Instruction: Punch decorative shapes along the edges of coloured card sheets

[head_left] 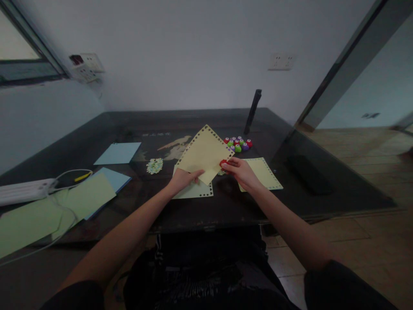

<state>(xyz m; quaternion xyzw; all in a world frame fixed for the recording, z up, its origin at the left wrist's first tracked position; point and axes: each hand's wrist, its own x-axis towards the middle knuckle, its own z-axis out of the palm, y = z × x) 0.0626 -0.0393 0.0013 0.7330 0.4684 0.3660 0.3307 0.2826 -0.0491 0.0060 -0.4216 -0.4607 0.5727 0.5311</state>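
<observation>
My left hand (184, 180) grips the lower left part of a pale yellow sheet (205, 153), thumb on top. Dark punched shapes run along several of the sheet's edges. At its right corner my right hand (241, 171) holds a small red punch (223, 163) between thumb and fingers. Beneath the raised sheet lies a pale sheet (193, 191) with punched marks. Just right of my right hand is another yellow punched sheet (263, 172). Small red, green and purple punches (238, 144) stand grouped behind it.
Small paper cutouts (155, 165) are piled left of centre. Blue sheet (118, 153), green sheets (80, 200), a white power strip (26, 192) and cables lie left. A dark upright object (252, 112) stands behind; a black flat object (308, 174) lies right.
</observation>
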